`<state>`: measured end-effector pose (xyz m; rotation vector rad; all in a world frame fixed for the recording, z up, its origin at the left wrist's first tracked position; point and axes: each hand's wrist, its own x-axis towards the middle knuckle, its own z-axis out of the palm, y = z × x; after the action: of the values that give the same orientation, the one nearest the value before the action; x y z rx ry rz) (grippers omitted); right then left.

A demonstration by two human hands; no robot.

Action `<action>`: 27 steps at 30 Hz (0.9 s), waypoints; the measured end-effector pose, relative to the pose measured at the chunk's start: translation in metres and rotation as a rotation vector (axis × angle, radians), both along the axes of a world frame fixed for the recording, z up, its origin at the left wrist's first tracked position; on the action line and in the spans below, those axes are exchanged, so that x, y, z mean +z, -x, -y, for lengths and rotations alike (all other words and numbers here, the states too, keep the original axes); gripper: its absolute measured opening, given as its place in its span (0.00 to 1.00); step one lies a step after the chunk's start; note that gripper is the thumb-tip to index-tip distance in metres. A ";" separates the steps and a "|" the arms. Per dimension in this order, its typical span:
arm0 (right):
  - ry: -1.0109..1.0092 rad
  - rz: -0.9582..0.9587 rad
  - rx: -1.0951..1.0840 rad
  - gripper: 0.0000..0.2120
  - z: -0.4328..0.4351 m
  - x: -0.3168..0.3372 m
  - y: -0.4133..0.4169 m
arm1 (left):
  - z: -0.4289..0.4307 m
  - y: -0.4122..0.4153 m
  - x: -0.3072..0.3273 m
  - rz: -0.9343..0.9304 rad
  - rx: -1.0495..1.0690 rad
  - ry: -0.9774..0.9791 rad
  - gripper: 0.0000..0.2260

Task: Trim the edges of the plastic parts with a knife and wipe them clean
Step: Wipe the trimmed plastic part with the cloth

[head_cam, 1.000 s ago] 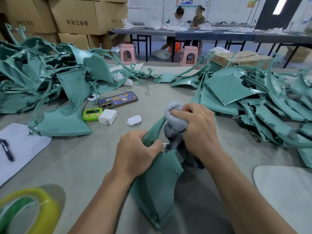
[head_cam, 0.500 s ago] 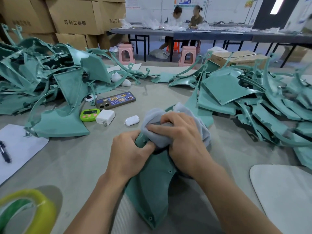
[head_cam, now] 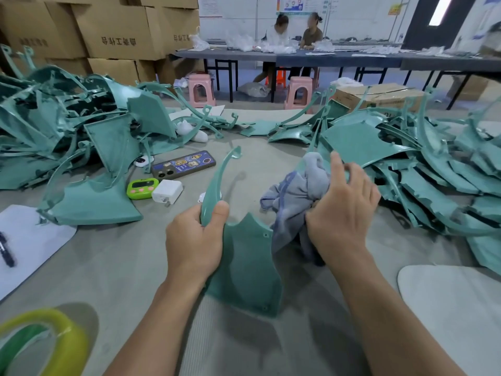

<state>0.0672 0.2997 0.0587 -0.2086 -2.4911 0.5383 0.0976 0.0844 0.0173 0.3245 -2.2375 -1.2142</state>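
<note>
A teal plastic part [head_cam: 248,267] with a broad flat body and a long curved arm stands in front of me over the grey table [head_cam: 122,267]. My left hand [head_cam: 193,240] grips it where the arm meets the body, thumb on top. My right hand [head_cam: 339,210] holds a crumpled grey-blue cloth [head_cam: 292,196] just right of the part, its forefinger raised. The cloth hangs beside the part's right edge. No knife shows.
Heaps of teal parts lie left [head_cam: 67,137] and right [head_cam: 420,169]. A phone [head_cam: 184,164], green timer [head_cam: 142,188], white charger [head_cam: 166,191], tape roll [head_cam: 40,340] and pen on white sheet [head_cam: 6,251] sit left. Boxes, pink stools and two seated people are behind.
The right hand drew the cloth off the part's curved arm and moved right. The arm now stands bare and upright, and the left hand's grip stays at its base.
</note>
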 end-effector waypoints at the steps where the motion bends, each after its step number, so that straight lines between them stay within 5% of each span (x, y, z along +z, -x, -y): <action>1: 0.002 -0.087 0.068 0.41 0.004 0.005 -0.007 | -0.001 0.000 -0.001 0.014 0.029 0.001 0.23; 4: 0.086 -0.329 0.492 0.30 0.026 0.009 -0.032 | -0.002 0.003 -0.002 0.023 0.086 -0.023 0.24; 6: 0.203 -0.304 0.668 0.18 0.042 0.003 -0.043 | -0.002 0.005 0.001 0.029 0.068 -0.108 0.25; 9: 0.249 0.014 0.671 0.21 0.057 -0.010 -0.044 | -0.003 0.001 0.010 0.065 -0.069 -0.483 0.15; 13: 0.284 0.201 0.633 0.27 0.056 -0.026 -0.032 | 0.000 -0.004 0.020 0.131 -0.251 -0.886 0.09; 17: 0.668 0.162 0.527 0.23 0.053 -0.022 -0.026 | 0.015 -0.008 0.025 0.244 -0.674 -1.251 0.28; 20: 0.928 0.054 0.407 0.18 0.047 -0.018 -0.019 | 0.018 -0.015 0.024 0.212 -1.060 -1.267 0.31; 23: 1.236 0.124 0.439 0.15 0.050 -0.016 -0.021 | 0.011 -0.017 0.016 0.193 -1.197 -1.193 0.35; 27: 0.941 0.150 0.561 0.15 0.044 -0.011 -0.023 | 0.002 -0.018 0.014 0.173 -1.170 -1.095 0.40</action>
<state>0.0899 0.2558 0.0481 0.1150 -2.2154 1.9614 0.1158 0.0828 0.0312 -0.6337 -1.5573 -3.0398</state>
